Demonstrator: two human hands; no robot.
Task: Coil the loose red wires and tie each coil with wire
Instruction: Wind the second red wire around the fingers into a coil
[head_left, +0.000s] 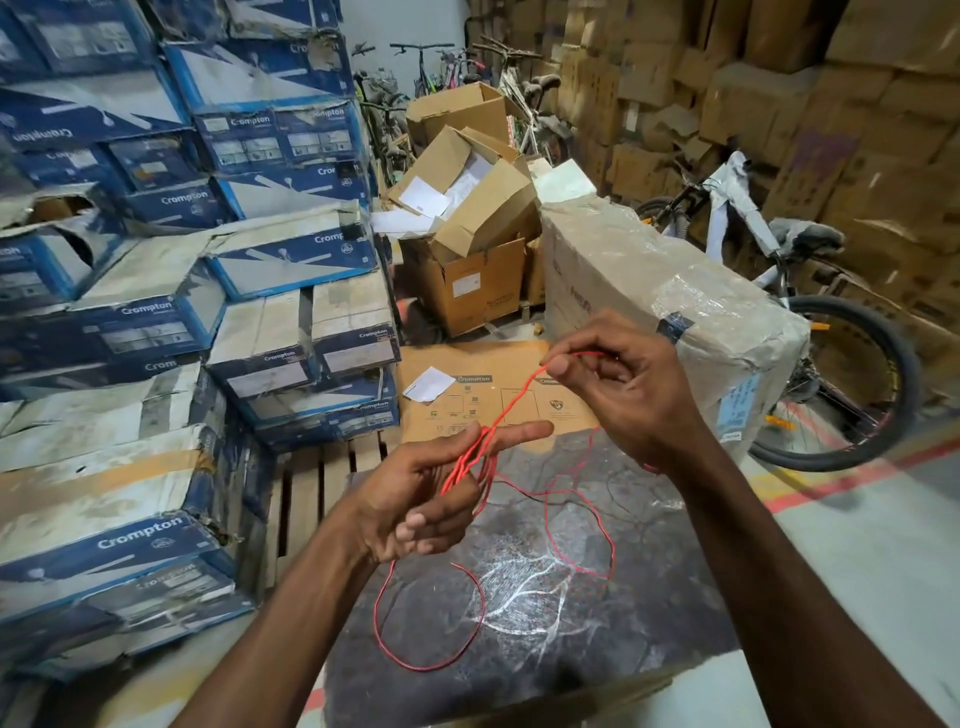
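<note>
head view: at the far left we saw stacks of blue printed boxes (156, 312), all closed, some torn at the corners, too many for us to count. beside them lay one wooden pallet (311, 483). behind it, in the middle, stood at least three open brown cartons (467, 280); the tipped upper one held white sheets, and what the others held we could not tell. in front of them lay one flat cardboard sheet (483, 410) with one white paper slip (430, 384) on it.

nearer to us, the left hand (415, 499) had its forefinger held out straight and its other fingers curled in. several strands of the red wire (514, 400) crossed that forefinger and ran down into the curled fingers, which gripped them in a bunch; we could not count the strands. from the bunch one strand rose to the right hand (623, 389), which pinched it between thumb and forefinger tip, the remaining fingers loosely bent. the rest of the wire hung below the left hand in two loose loops over the dark mat (519, 613).

right of the hands stood one large plastic-wrapped box (649, 280), closed. one bicycle (831, 374) leaned behind it, against a wall of brown cartons (857, 130).
</note>
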